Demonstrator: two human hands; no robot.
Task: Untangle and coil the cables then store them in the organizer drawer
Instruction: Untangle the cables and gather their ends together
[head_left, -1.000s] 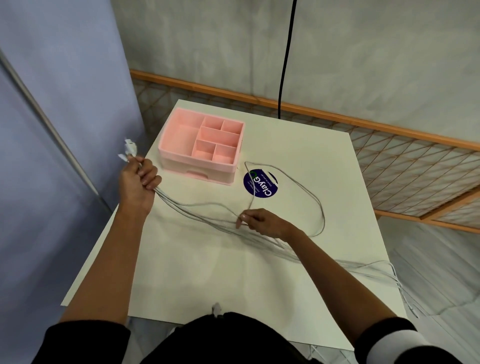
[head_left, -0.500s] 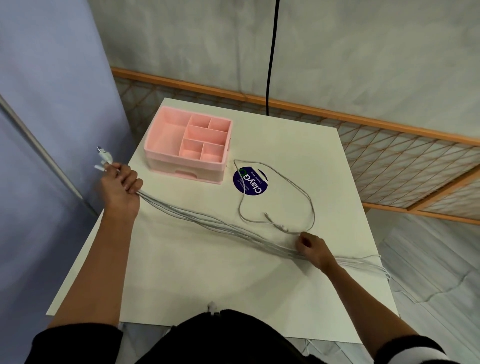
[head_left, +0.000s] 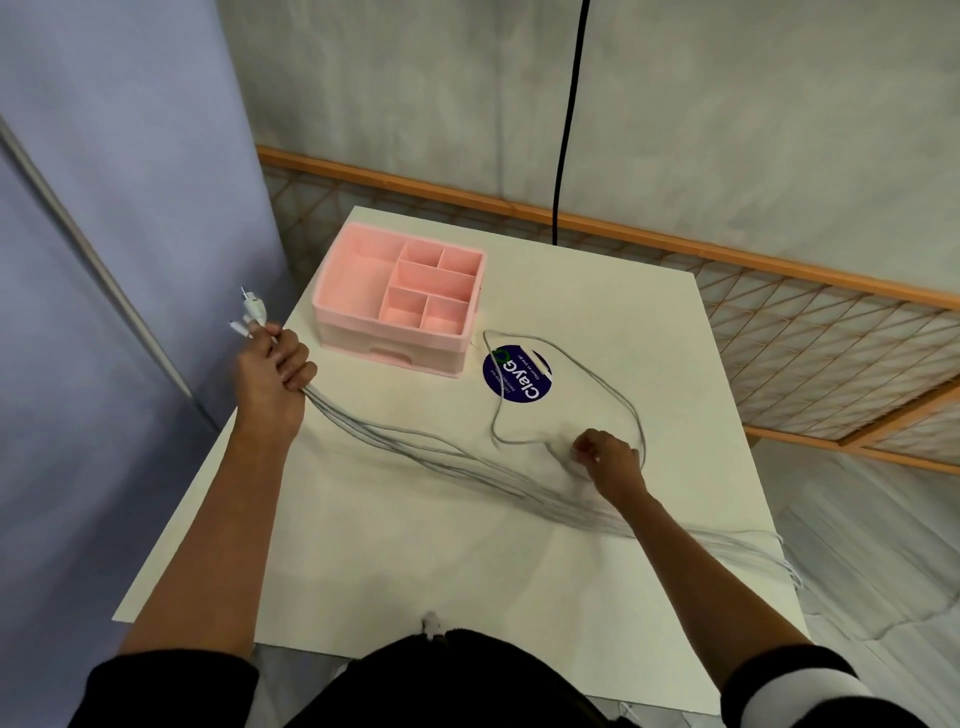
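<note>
L hand (head_left: 272, 379) is gripping a bundle of thin grey cables (head_left: 415, 447) just below their white plug ends (head_left: 252, 317), w/ all fingers curled tight round the strands. The plugs are sticking up out of the fist, past the left edge of the white tabletop (head_left: 415, 561). From the fist the bundle is running diagonally across the table toward the near-right corner, passing under the R forearm & trailing off over the right edge.

R hand (head_left: 608, 460) is sitting mid-table, right of centre, just above the bundle. Its fingers are curled inward w/ tips bunched at the near end of a separate loose grey cable loop (head_left: 613, 389). It's motion-blurred, so can't tell whether they're actually pinching that strand. The loop is lying flat, crossing a round dark-blue sticker (head_left: 517, 373) & curving back round to the R hand.

The pink plastic organizer w/ divided top compartments (head_left: 332, 312) is standing at the far left of the table, just beside the sticker & apart from the cables. The drawer (head_left: 389, 356) in its lower front is sitting closed.

A black cord (head_left: 566, 130) is hanging down the grey wall behind.
</note>
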